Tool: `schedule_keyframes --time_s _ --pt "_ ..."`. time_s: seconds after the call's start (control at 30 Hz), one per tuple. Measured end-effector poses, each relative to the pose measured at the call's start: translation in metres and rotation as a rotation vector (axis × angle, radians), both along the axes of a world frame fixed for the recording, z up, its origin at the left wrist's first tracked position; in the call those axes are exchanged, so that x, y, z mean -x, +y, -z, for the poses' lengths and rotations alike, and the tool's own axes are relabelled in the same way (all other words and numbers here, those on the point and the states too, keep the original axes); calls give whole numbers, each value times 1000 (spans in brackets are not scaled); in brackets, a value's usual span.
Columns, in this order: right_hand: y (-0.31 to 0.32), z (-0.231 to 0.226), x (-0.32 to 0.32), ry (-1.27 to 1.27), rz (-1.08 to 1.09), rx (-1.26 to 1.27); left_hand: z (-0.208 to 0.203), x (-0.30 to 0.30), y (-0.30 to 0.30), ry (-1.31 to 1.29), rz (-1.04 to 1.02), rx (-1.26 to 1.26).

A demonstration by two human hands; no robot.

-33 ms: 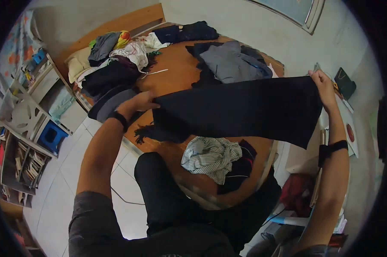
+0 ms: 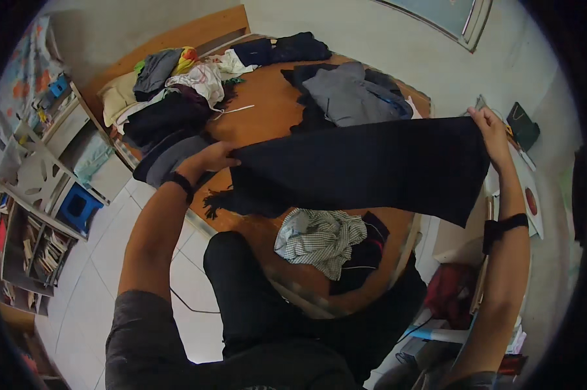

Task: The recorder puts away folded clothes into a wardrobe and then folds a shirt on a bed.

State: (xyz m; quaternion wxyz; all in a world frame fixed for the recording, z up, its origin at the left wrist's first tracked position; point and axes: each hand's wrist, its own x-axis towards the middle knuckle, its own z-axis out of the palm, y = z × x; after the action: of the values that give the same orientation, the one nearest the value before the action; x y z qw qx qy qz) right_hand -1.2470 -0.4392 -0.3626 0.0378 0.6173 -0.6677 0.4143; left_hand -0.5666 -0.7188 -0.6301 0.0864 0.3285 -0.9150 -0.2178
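Note:
A long black cloth [image 2: 365,166] is stretched out flat between my two hands, above the wooden bed board. My left hand [image 2: 210,159] pinches its left end near the upper corner. At the upper right corner, my right hand [image 2: 492,133] grips the edge between thumb and fingers. Below my left hand a dark fringe [image 2: 219,200] shows; I cannot tell whether it belongs to the same piece. Nearer to me, a crumpled striped shirt [image 2: 323,240] lies on the board, partly over a dark garment [image 2: 365,260].
Heaped clothes [image 2: 170,117] lie at the far left of the wooden board [image 2: 267,97]. Beyond the black cloth is a grey garment [image 2: 355,94] on darker ones. Shelves with books [image 2: 40,250] and a blue plastic stool [image 2: 80,207] stand left; a white table [image 2: 527,188] stands right.
My left hand has shifted very slightly downward with its end of the black cloth. My right hand has hardly moved.

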Motion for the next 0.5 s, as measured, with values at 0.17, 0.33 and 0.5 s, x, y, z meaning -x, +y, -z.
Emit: schedule_keyframes --time_s 0.17,0.33,0.5 --pt "34 -29 20 75 71 -51 -15 16 3 242 -345 -91" --pt "76 -28 24 -121 -184 -370 -88 -30 -27 251 -507 -105" --pt "81 3 24 69 2 -787 -76 -61 -10 -58 -183 -98"
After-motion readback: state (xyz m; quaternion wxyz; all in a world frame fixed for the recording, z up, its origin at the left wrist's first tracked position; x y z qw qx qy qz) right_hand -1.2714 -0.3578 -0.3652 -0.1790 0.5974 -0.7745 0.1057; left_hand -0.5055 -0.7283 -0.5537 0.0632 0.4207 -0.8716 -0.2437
